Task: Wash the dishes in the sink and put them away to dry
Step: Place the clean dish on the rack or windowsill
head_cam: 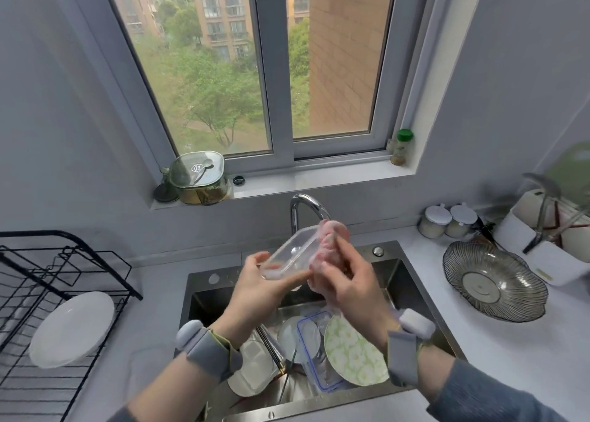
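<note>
My left hand (255, 286) grips the near left end of a clear plastic container (292, 252), fingers curled under the rim and thumb on top. The container is held up over the sink (412, 290), tilted, open side toward me, just below the faucet (308, 209) spout.

My right hand (348, 282) is clamped on a pink cloth (329, 243), which is pressed against the container's right end and bunched over its rim. Motion blur here; I cannot tell whether the cloth reaches inside the container or only wraps the edge.

Sink contents, near side: a green patterned plate (352, 351) leaning at right; a clear lid with a blue rim (316, 348) just left of it, overlapping a white plate (292, 332); a white rectangular dish (252, 367) at left, partly hidden by my left wrist; chopsticks (271, 348) lying across the pile.

Left counter: black wire drying rack (64, 262) holding one white plate (71, 329), tilted.

Right counter: ribbed glass dish (495, 281), two white-lidded jars (447, 220) at the far edge, a white utensil holder (549, 230) beyond.

Windowsill: lidded glass container with a spoon on top (198, 177) at left, green-capped bottle (400, 147) at right.
</note>
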`<action>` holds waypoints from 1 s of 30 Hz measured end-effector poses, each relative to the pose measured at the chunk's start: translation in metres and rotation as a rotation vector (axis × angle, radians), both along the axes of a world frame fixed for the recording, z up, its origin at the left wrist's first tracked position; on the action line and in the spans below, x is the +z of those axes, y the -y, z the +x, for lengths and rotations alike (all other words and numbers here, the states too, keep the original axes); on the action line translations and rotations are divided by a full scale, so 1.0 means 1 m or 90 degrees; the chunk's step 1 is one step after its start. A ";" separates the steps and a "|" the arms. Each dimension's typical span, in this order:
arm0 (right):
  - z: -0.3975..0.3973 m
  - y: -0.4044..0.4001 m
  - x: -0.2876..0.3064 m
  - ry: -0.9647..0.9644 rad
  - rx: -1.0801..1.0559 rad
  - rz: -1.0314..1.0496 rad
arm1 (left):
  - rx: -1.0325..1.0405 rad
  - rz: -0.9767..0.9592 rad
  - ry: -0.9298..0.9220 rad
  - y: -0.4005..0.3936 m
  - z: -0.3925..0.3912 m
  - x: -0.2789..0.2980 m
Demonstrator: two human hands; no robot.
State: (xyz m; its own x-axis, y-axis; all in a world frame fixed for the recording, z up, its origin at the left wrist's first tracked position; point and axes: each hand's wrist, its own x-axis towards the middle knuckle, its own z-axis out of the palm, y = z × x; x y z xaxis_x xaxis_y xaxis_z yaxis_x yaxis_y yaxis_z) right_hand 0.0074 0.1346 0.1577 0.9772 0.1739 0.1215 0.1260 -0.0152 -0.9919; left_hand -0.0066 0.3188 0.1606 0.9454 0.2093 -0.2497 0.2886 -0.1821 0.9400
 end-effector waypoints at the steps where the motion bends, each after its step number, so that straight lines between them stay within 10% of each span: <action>1: -0.004 -0.005 0.001 0.047 -0.006 -0.073 | -0.022 -0.007 -0.017 0.005 -0.001 0.000; 7: 0.019 0.005 -0.004 0.158 -0.049 -0.306 | -0.035 -0.069 -0.096 0.009 -0.003 -0.003; 30: -0.023 -0.014 -0.010 0.194 0.010 -0.248 | -0.116 -0.428 -0.301 0.006 -0.005 -0.002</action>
